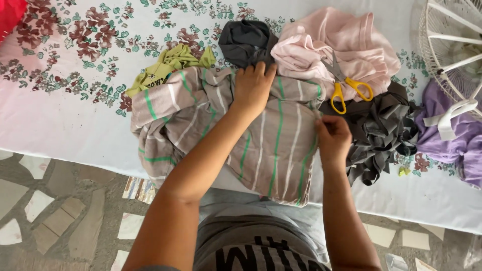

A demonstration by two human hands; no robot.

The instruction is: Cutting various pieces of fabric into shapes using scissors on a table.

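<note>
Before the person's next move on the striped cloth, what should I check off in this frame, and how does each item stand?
1. Left hand pressing flat on striped cloth: ok.
2. Right hand pinching the cloth's right edge: ok.
3. Scissors within reach, on the pink cloth: ok.
4. Scissor blades closed: ok.
5. Cloth lying smooth: not ok, bunched at left.
6. Cloth fully on the table: not ok, it overhangs the near edge.

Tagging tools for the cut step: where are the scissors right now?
In the head view, the yellow-handled scissors lie right of centre on the pink garment, above the right hand and beside the dark grey fabric strips.
</note>
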